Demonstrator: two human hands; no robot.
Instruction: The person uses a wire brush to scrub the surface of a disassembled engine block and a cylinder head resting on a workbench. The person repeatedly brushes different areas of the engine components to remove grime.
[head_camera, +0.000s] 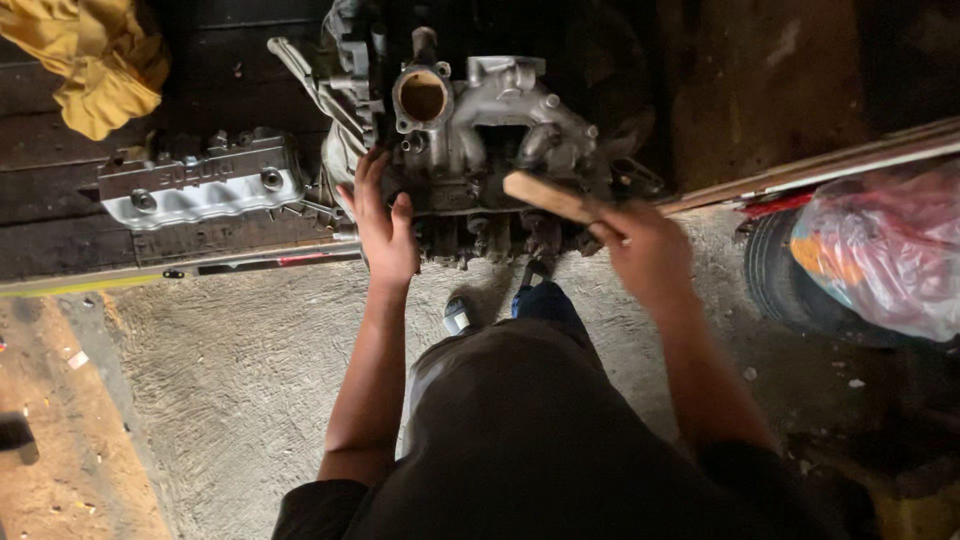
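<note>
A bulging translucent pink plastic bag (885, 250) with orange and blue contents sits far right, resting on a dark tyre (775, 270).

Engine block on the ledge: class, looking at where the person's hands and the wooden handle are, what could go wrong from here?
1. The left hand lies flat on the engine, close to where the wooden handle in the right hand points; a slip might hit fingers.
2. The engine sits at the ledge's edge, above the person's shoe; it might tip onto it.
</note>
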